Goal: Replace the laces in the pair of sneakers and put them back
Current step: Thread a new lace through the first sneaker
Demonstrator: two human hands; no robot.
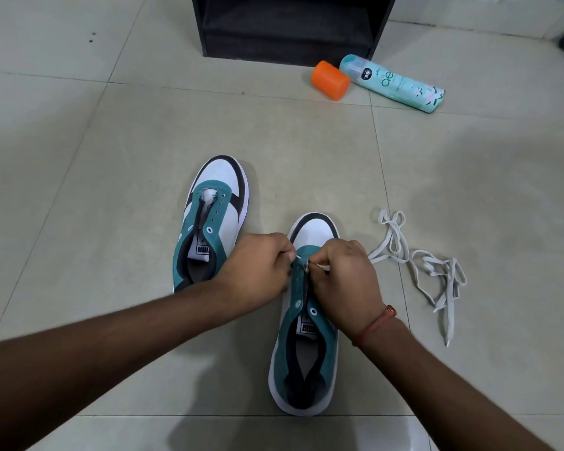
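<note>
Left hand [258, 265], right hand [345, 275] pinch white lace [417, 258] at near sneaker [306, 346] eyelets; bare tile around.

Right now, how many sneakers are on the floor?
2. One sneaker lies unlaced at the left; the other sneaker is nearer, under the left hand and right hand, which pinch a lace at its eyelets.
</note>
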